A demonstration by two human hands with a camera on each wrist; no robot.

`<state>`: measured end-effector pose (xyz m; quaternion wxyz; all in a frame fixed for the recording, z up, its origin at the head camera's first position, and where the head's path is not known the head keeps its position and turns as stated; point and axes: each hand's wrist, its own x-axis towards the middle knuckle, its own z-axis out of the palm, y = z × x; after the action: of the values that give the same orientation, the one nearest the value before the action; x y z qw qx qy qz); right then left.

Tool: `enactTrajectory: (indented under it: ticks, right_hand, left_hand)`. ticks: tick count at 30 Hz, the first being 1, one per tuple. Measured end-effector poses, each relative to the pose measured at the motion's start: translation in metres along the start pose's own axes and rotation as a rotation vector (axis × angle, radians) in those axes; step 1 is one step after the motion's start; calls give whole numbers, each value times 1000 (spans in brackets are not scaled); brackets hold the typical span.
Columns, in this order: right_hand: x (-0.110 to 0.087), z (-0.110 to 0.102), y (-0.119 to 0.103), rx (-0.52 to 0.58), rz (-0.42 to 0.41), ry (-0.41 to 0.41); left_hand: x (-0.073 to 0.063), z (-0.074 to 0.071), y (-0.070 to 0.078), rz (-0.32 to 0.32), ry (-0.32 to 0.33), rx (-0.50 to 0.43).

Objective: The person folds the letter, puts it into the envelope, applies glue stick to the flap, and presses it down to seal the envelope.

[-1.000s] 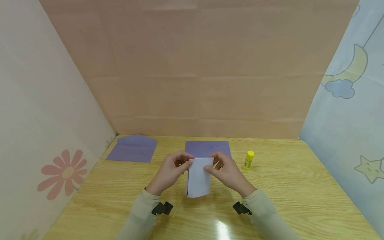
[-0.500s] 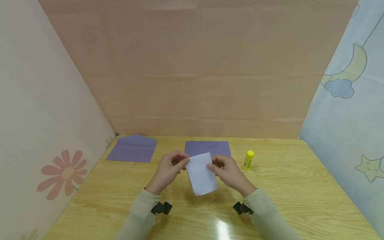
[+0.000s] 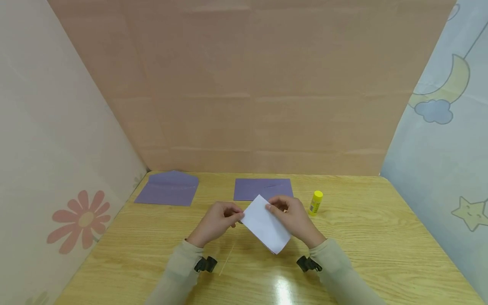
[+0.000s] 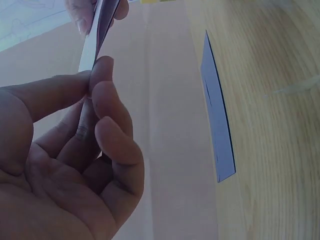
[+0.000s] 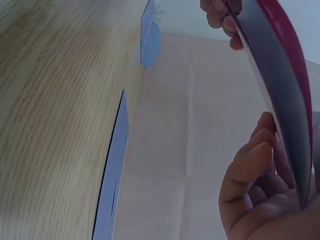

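Between my two hands is a small folded white paper card (image 3: 268,228), tilted with its lower end toward the right. My left hand (image 3: 215,223) pinches its left corner between thumb and forefinger, with the other fingers curled loosely in the left wrist view. My right hand (image 3: 295,220) grips the upper right edge, thumb on the white face and fingers behind. In the right wrist view the card (image 5: 272,65) bows open a little, showing a dark red layer along one side. Behind the hands lies a flat purple paper piece (image 3: 249,188) with a slit-like line.
A purple envelope (image 3: 167,195) with its flap raised lies at the back left of the wooden table (image 3: 133,254). Right of my right hand stands a yellow glue stick (image 3: 315,204). Papered walls enclose the back and both sides.
The white card has turned from upright to a slant, its lower end swinging right. My left hand has dropped slightly with its corner, and my right hand keeps its grip on the card.
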<state>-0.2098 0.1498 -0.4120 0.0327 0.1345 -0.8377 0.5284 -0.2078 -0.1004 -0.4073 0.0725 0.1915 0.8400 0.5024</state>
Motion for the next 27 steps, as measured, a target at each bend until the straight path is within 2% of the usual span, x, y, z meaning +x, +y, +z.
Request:
enactTrajectory:
  ticks: [2, 9, 13, 15, 17, 22, 27]
  right_hand:
    - [0, 0, 1, -11, 3, -2]
    - [-2, -1, 8, -82, 12, -51]
    - [-2, -3, 11, -127, 12, -63]
    - [-2, -5, 14, -175, 18, -69]
    - [-3, -7, 18, -236, 22, -79]
    - [-5, -12, 34, -392, 62, -115]
    - [-9, -14, 47, -498, 145, -138]
  left_hand:
    - [0, 1, -2, -5, -13, 11]
    - [1, 0, -7, -39, 10, 47]
    - [0, -2, -10, -42, -32, 45]
    - [0, -3, -14, -40, -52, 78]
    - [-1, -6, -19, -54, -51, 151]
    - [-2, -19, -35, -152, 44, 344]
    - [-2, -44, -51, -231, 120, 428]
